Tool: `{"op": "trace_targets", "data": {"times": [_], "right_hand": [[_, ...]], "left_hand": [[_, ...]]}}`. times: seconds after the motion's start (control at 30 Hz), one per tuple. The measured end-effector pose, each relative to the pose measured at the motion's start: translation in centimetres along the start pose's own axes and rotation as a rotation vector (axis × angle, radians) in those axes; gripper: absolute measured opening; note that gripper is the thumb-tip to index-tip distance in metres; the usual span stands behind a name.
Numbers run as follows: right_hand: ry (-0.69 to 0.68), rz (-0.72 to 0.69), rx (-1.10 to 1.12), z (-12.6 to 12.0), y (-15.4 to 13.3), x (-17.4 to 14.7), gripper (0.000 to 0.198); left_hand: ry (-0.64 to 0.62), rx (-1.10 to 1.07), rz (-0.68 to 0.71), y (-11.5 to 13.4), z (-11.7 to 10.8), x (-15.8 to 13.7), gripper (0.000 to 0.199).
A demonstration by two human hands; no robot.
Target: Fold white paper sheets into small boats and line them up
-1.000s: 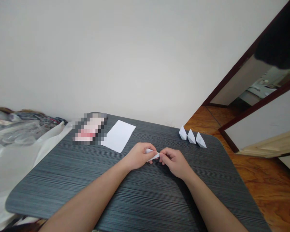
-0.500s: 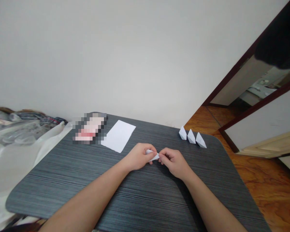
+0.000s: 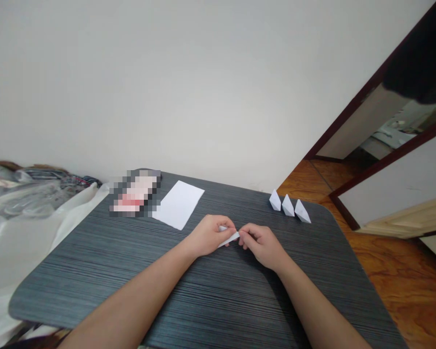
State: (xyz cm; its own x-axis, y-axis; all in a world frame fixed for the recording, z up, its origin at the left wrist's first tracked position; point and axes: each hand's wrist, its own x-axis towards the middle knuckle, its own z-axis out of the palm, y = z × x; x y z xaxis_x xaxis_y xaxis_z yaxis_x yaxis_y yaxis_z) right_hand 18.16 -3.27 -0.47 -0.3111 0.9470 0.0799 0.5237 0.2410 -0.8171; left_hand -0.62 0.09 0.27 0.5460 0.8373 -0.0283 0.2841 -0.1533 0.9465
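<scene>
Where left hand (image 3: 208,236) and right hand (image 3: 263,245) meet: folded white paper (image 3: 232,238), partly hidden by the left fingers, its full shape hard to make out.
Pinch: left thumb and fingers hold its body, right thumb and forefinger its narrow tip, between the two hands.
Bench (image 3: 203,300): dark, finely streaked top, rounded corners, near edge cut off.
Paper boats (image 3: 288,206): three, creased and pointed, in a row near the far right corner.
Flat sheet (image 3: 179,204): plain white, toward the far edge.
Pixelated object (image 3: 136,191): unreadable, at the far left corner.
</scene>
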Motion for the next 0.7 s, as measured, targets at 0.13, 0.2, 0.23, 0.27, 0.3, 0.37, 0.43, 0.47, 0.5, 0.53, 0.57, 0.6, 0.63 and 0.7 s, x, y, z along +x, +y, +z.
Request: {"op": "trace_targets", "data": {"times": [0.13,0.2,0.23,0.27,0.3,0.37,0.43,0.47,0.5,0.53,0.57,0.6,0.63,0.7], "right_hand": [[-0.007,0.006,-0.013,-0.01,0.0,-0.02,0.023],[-0.008,0.007,-0.017,0.0,0.01,-0.01,0.024],[-0.007,0.008,-0.016,0.01,0.04,0.0,0.024],[-0.002,0.01,-0.012,0.01,0.07,0.0,0.024],[0.002,0.013,-0.006,0.01,0.12,0.0,0.024],[0.01,0.021,0.004,-0.01,0.2,-0.01,0.023],[0.01,0.024,0.005,-0.03,0.26,-0.03,0.022],[0.01,0.023,0.003,-0.04,0.29,-0.04,0.023],[0.012,0.022,0.0,-0.07,0.32,-0.04,0.023],[0.019,0.019,-0.002,-0.1,0.36,-0.03,0.023],[0.029,0.019,-0.004,-0.14,0.42,-0.03,0.024],[0.044,0.02,-0.004,-0.19,0.5,-0.02,0.024],[0.063,0.024,-0.004,-0.25,0.61,-0.01,0.024],[0.117,0.036,0.005,-0.38,0.89,-0.01,0.024]], "left_hand": [[0.007,0.024,-0.011,0.15,-0.1,0.0,0.022],[0.003,0.013,-0.017,0.15,-0.09,-0.01,0.021],[0.007,0.009,-0.02,0.14,-0.07,-0.02,0.021],[0.016,0.006,-0.023,0.13,-0.04,-0.03,0.021],[0.025,0.003,-0.028,0.13,-0.02,-0.05,0.02],[0.036,-0.005,-0.044,0.15,0.0,-0.09,0.02],[0.036,-0.01,-0.053,0.2,0.0,-0.13,0.02],[0.035,-0.013,-0.055,0.22,0.0,-0.13,0.02],[0.037,-0.017,-0.055,0.22,0.01,-0.13,0.02],[0.042,-0.026,-0.054,0.2,0.02,-0.11,0.02],[0.047,-0.046,-0.056,0.15,0.03,-0.07,0.021],[0.052,-0.082,-0.06,0.07,0.04,-0.02,0.021],[0.055,-0.129,-0.062,-0.02,0.05,0.04,0.023],[0.051,-0.235,-0.062,-0.25,0.06,0.18,0.03]]}}
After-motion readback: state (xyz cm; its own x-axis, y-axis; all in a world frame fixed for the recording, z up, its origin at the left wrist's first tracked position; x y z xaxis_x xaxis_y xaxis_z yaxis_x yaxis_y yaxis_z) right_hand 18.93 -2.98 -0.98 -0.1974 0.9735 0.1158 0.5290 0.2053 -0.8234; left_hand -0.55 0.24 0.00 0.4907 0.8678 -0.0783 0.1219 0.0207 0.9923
